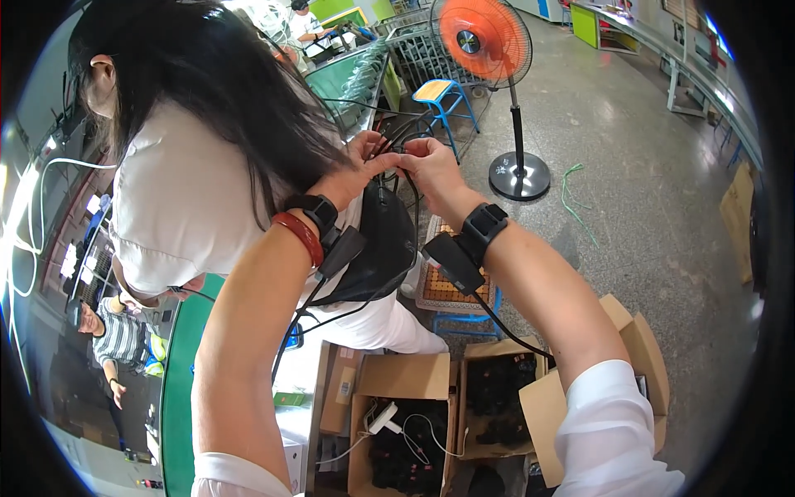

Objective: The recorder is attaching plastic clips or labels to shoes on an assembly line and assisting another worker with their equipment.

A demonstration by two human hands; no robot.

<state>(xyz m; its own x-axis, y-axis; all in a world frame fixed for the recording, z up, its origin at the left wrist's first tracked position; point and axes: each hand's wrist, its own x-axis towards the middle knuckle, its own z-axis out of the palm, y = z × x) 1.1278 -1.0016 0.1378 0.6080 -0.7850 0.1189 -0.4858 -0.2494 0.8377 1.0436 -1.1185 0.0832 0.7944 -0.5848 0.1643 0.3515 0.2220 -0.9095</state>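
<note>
Apparently, twelve o'clock: left hand (354,172), right hand (438,174) pinching black cables (401,137); slack loops could snag, tangling.

Head view: left fisheye of a head-worn pair, upright, facing down and forward over both forearms (538,290). Left hand (349,172) and right hand (437,176) sit close, above centre; floor fan (517,132) farther off; straight edges bow rimward.
</note>
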